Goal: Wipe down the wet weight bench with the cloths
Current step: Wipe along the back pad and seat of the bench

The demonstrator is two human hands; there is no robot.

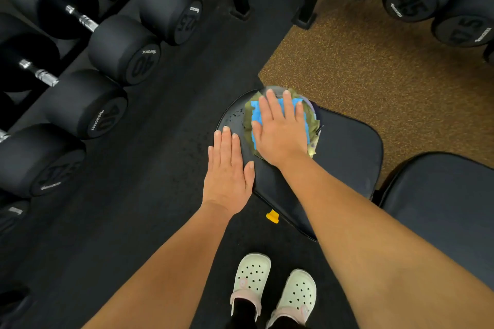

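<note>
The right hand (pixel 280 131) hides most of the cloths (pixel 256 115).

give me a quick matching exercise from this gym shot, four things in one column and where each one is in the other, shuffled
Things:
1. right hand
2. left hand
3. yellow knob
4. water droplets

Places:
a. flat on the bench pad's near left edge, no cloth under it
b. under the bench pad, over the black floor
c. pressed flat on the cloths
d. on the pad, left of the cloths

Pairs: 1-c, 2-a, 3-b, 4-d
</note>
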